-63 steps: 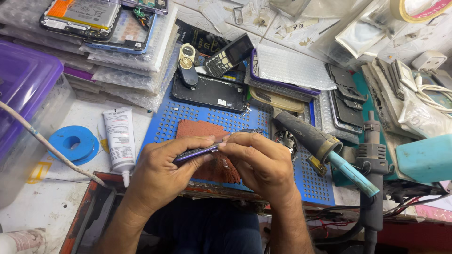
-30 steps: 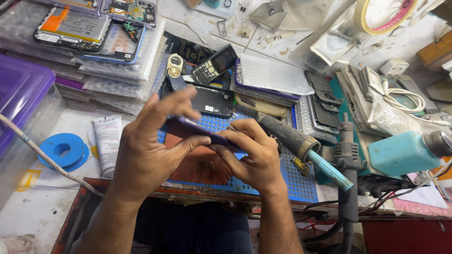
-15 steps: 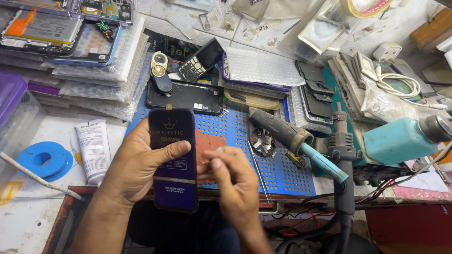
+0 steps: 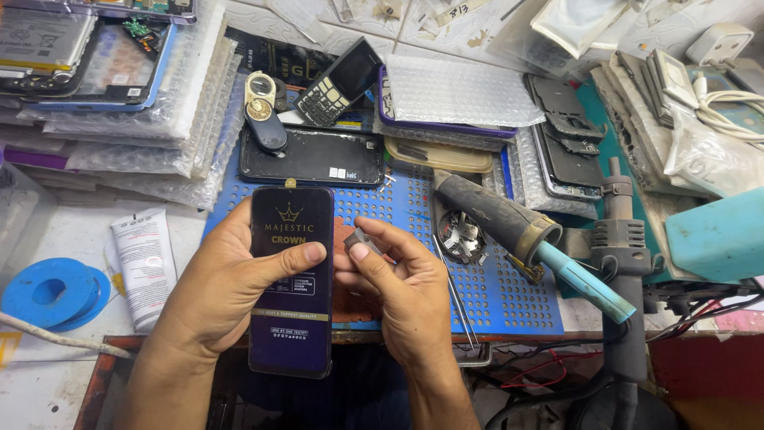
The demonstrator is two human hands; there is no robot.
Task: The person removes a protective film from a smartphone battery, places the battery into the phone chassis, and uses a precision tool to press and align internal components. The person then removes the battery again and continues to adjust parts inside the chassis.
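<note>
The phone (image 4: 291, 279) now faces up and sits nearer than a moment ago. It is dark and flat, with gold print on its front, held over the desk (image 4: 509, 295) edge. The left hand (image 4: 219, 291) wraps around it, thumb across the front. Just beside it, the right hand (image 4: 402, 291) pinches a small grey piece (image 4: 362, 239)

Both forearms are showing bare all the way down to the bottom edge, so no sleeves are coming into view. The left hand (image 4: 231, 291) and the right hand (image 4: 402, 295) aren't wearing gloves, rings or a watch as far as I can tell. Nails are looking short and plain, though the fingertips are a bit small to judge.
</note>
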